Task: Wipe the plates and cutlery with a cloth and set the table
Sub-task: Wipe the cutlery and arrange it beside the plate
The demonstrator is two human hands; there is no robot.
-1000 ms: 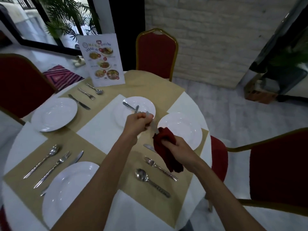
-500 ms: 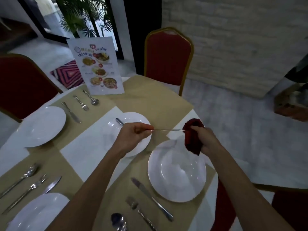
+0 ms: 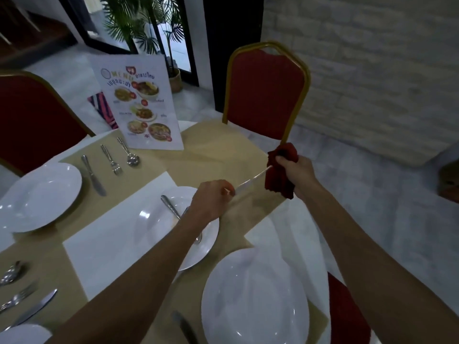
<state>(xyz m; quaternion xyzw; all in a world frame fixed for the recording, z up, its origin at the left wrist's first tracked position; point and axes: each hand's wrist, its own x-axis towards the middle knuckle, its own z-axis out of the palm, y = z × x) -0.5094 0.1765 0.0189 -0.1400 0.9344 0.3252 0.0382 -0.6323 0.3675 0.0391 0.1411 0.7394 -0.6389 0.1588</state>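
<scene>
Pinched at one end in left hand, above far rim of middle plate: thin utensil. Clenched in right hand, wrapped round utensil's other end, beyond same plate: red cloth.

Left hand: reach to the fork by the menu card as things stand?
Probably not yet: left hand grips a utensil the right hand holds in a cloth. Path to the fork looks unobstructed.

Dim room: white brick wall, pale marble floor, red gold-framed chair, potted palm beside a glass door.
</scene>
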